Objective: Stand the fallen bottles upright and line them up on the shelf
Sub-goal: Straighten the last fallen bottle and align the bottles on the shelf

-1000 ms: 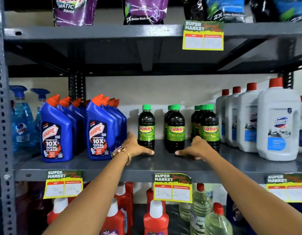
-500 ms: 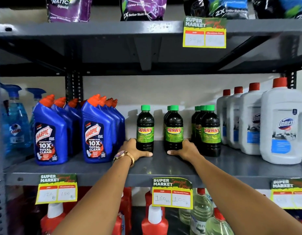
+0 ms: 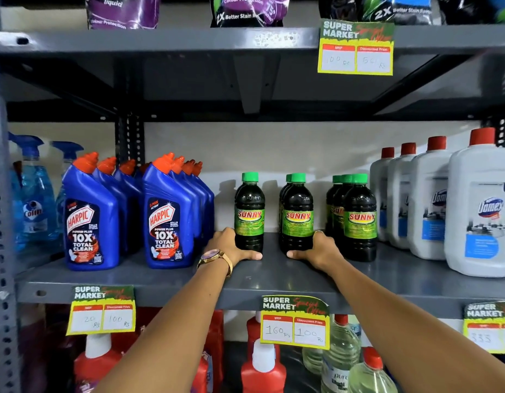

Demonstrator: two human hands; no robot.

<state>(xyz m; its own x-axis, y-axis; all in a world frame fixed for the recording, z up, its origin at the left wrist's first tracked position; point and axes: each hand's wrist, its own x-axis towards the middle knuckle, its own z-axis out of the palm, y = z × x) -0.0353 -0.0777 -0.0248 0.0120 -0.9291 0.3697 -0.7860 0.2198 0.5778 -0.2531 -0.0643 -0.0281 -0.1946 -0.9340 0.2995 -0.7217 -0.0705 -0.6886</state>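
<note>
Both hands rest at the bases of dark Sunny bottles on the grey middle shelf (image 3: pixel 401 279). Left to right: the left hand (image 3: pixel 231 248) cups the lone leftmost Sunny bottle (image 3: pixel 249 211), thumb lying along the shelf; the right hand (image 3: pixel 319 249) wraps the front bottle of the middle pair (image 3: pixel 297 214). A third Sunny group (image 3: pixel 359 217) stands beside it. All stand upright, so this looks like the lining-up step; evening the gaps probably calls for gentle sliding.
</note>
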